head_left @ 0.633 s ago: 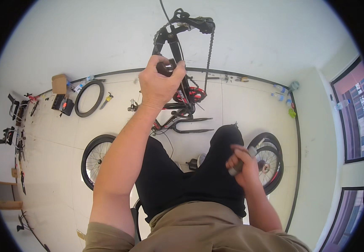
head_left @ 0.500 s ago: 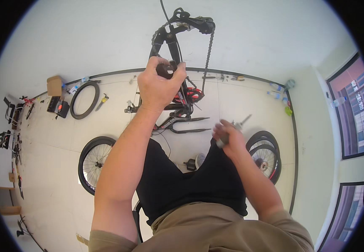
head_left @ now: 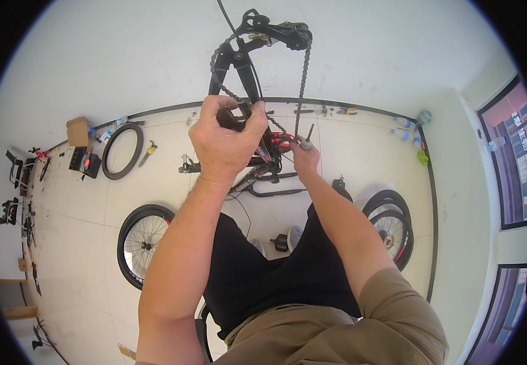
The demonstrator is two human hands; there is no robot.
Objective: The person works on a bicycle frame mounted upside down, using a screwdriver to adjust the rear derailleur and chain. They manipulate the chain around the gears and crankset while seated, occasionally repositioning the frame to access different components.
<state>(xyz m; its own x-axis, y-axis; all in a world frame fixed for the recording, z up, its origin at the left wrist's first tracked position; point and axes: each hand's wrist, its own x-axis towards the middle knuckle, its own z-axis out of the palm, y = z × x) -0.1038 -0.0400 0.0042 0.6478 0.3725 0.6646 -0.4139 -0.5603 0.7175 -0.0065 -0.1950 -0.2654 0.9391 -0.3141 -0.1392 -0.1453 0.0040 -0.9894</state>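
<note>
A black bicycle frame (head_left: 248, 73) stands in front of me, its rear end tilted up, with a rear derailleur (head_left: 297, 35) and a hanging chain (head_left: 305, 73). My left hand (head_left: 224, 137) is closed around a dark curved part (head_left: 231, 120) beside the frame tubes; its fingers hide much of that part. Lower and to the right, my right hand (head_left: 306, 161) grips a screwdriver-like tool (head_left: 306, 144) with a grey body and thin shaft pointing up. This hand is close to the chain and the red-and-black crank area (head_left: 280, 141).
Wheels lie on the floor at left (head_left: 144, 246) and right (head_left: 391, 228). A loose tyre (head_left: 123, 151), a yellow-handled tool (head_left: 148, 152) and an open cardboard box (head_left: 79, 129) are farther left. Pliers (head_left: 347, 111) and bottles (head_left: 404, 123) lie along the far wall.
My right hand has moved up and left with the tool, from beside my thigh to near the chain. My left hand has shifted slightly down and left, still gripping the dark part.
</note>
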